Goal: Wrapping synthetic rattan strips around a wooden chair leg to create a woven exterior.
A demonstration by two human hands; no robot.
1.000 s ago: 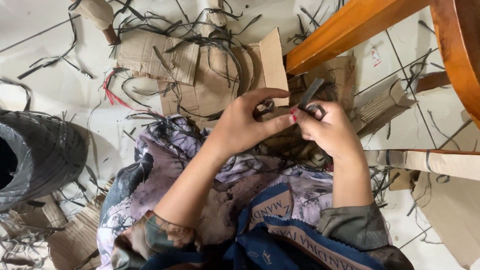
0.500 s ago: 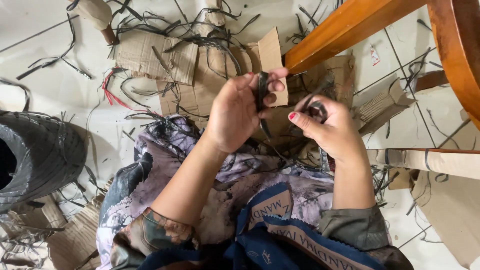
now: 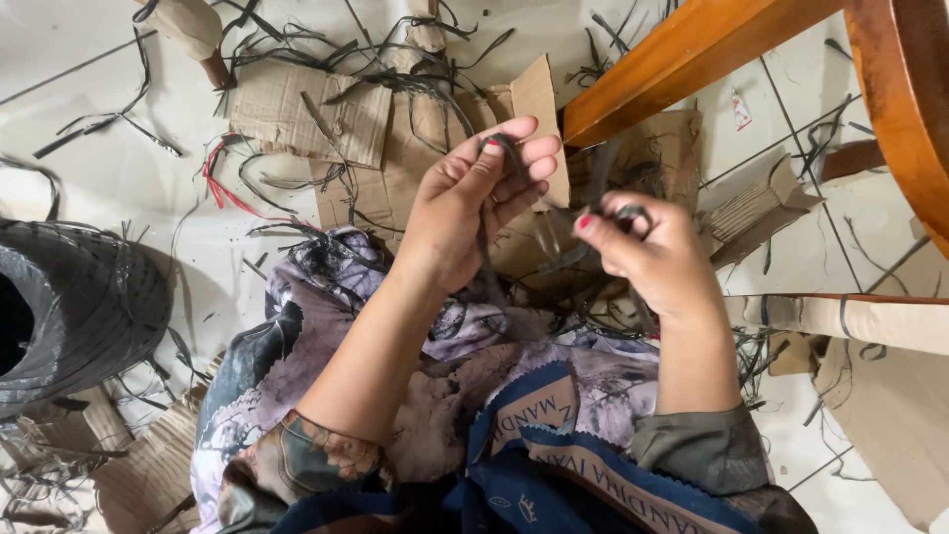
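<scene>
Head view, looking down at a seated person's lap and a pale tiled floor (image 3: 119, 178). The left hand (image 3: 465, 213) is raised above the lap, its fingers curled loosely around a dark rubber strip (image 3: 484, 247) that passes over the fingertips and hangs down toward the lap. The right hand (image 3: 652, 257) is closed, thumb pressed against the forefinger, pinching a small dark loop (image 3: 628, 213) of the same material; whether this loop joins the strip in the left hand cannot be told. The two hands are near each other but apart.

The lap is covered by a patterned cloth (image 3: 316, 356) in purple, grey and blue. The floor beyond is strewn with flattened cardboard pieces (image 3: 297, 114) and many thin black offcuts (image 3: 99, 129), with a few red wires (image 3: 222, 183) beside the cardboard. At the left edge lies a black tyre (image 3: 79, 307), partly out of frame. At the upper right, an orange-brown wooden furniture frame (image 3: 692, 49) crosses the corner, with more cardboard scraps (image 3: 761, 208) on the tiles beneath it and a cardboard-wrapped rail (image 3: 860, 321) at the right.
</scene>
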